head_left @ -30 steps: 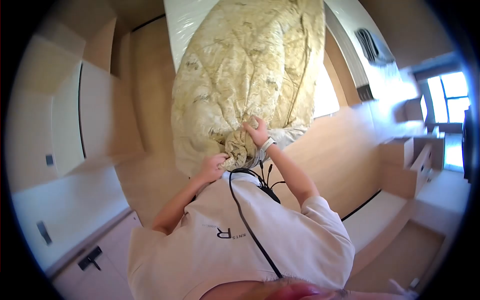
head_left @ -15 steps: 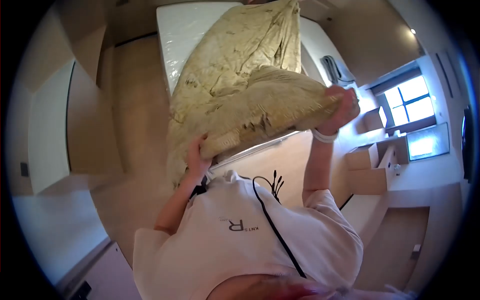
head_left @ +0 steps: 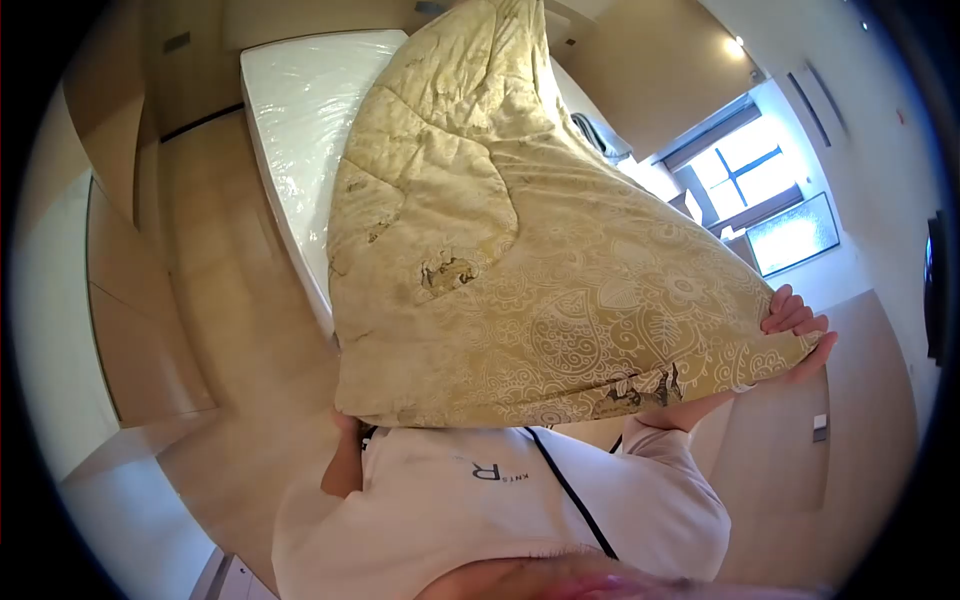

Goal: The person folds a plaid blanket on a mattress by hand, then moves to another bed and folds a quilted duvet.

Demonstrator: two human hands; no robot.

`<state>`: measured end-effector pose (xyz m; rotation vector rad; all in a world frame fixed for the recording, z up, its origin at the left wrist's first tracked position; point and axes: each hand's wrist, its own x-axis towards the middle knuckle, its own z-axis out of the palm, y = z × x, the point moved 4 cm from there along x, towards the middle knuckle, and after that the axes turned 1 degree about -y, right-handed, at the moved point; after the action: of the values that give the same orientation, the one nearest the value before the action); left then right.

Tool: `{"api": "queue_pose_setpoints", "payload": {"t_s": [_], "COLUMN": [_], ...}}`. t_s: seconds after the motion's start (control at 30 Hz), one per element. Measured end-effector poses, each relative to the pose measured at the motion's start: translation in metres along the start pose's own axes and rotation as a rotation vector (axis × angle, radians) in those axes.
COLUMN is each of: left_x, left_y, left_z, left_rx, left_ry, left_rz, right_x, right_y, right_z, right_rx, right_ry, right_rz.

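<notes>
A large gold quilt [head_left: 590, 290] with a swirling pattern and dark torn patches stretches from the bed toward my chest. My right hand [head_left: 800, 328] has its fingers wrapped round the quilt's right corner, held out wide to the side. At the near left corner, my left hand [head_left: 346, 422] is closed at the quilt's edge, most of its fingers hidden beneath the cloth. Between the two hands the near edge hangs taut in front of my white shirt. The quilt's far end lies over the mattress.
A white mattress [head_left: 315, 105] in shiny plastic wrap lies under the quilt's far part. Grey folded cloth [head_left: 600, 138] sits at the mattress's right side. Wooden floor [head_left: 225, 300] runs along the left, beside cabinets [head_left: 140, 310]. A window [head_left: 740, 175] is at the right.
My right hand has swung outward and down to the right, pulling the quilt's corner with it. My left hand has moved down-left. The bunched quilt is now spread wide.
</notes>
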<state>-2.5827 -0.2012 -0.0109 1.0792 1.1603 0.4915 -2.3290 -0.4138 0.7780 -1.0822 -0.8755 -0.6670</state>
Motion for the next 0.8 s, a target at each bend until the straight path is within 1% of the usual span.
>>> {"api": "queue_pose_setpoints", "payload": {"t_s": [0.03,0.1,0.13,0.17,0.2,0.23,0.27,0.3,0.33,0.4,0.43,0.47,0.5,0.57,0.63,0.7,0.73,0.77,0.8], "left_x": [0.006,0.023,0.031,0.04,0.049,0.058,0.068,0.078,0.084,0.083,0.077,0.069,0.065,0.052,0.03,0.023,0.024,0.028,0.043], "left_y": [-0.011,-0.018,-0.021,-0.021,-0.019,-0.011,0.005,0.032,0.067,0.175,0.231,0.282,0.323,0.405,0.484,0.554,0.588,0.612,0.626], "left_z": [0.011,0.026,0.026,0.02,0.003,-0.023,-0.051,-0.08,-0.106,-0.149,-0.168,-0.184,-0.194,-0.204,-0.2,-0.181,-0.17,-0.161,-0.158], "left_rx": [-0.059,-0.084,-0.103,-0.139,-0.192,-0.277,-0.377,-0.499,-0.614,-0.847,-0.832,-0.815,-0.82,-0.799,-0.811,-0.821,-0.844,-0.856,-0.838], "left_ry": [-0.108,-0.281,-0.315,-0.344,-0.36,-0.368,-0.376,-0.391,-0.408,-0.496,-0.456,-0.414,-0.403,-0.369,-0.321,-0.296,-0.47,-0.644,-0.651], "left_rz": [-0.118,-0.312,-0.375,-0.446,-0.518,-0.581,-0.591,-0.563,-0.522,-0.358,-0.247,-0.136,-0.124,0.008,0.033,0.057,0.114,0.162,0.155], "right_x": [0.004,0.002,0.0,-0.001,-0.003,-0.006,-0.008,-0.011,-0.01,-0.014,-0.015,-0.018,-0.017,-0.027,-0.021,0.006,0.015,0.021,0.016], "right_y": [0.003,0.003,0.008,0.015,0.019,0.019,0.021,0.025,0.029,0.05,0.058,0.065,0.067,0.078,0.072,0.058,0.071,0.089,0.108], "right_z": [-0.004,-0.014,-0.019,-0.026,-0.035,-0.045,-0.053,-0.058,-0.053,-0.052,-0.05,-0.054,-0.053,-0.069,-0.094,-0.058,-0.083,-0.121,-0.154], "right_rx": [-0.004,0.074,0.087,0.037,-0.02,-0.023,-0.25,-0.475,-0.47,-0.313,-0.303,-0.428,-0.547,-0.185,-0.63,-0.515,-0.511,-0.324,-0.136], "right_ry": [0.004,-0.075,-0.049,0.03,0.11,0.134,0.113,0.087,0.098,0.539,0.534,0.495,0.455,0.776,0.76,0.93,0.939,0.865,0.791], "right_rz": [0.008,0.007,0.002,0.018,0.039,0.042,0.023,0.01,0.02,0.426,0.435,0.395,0.349,0.578,0.634,0.696,0.693,0.726,0.755]}}
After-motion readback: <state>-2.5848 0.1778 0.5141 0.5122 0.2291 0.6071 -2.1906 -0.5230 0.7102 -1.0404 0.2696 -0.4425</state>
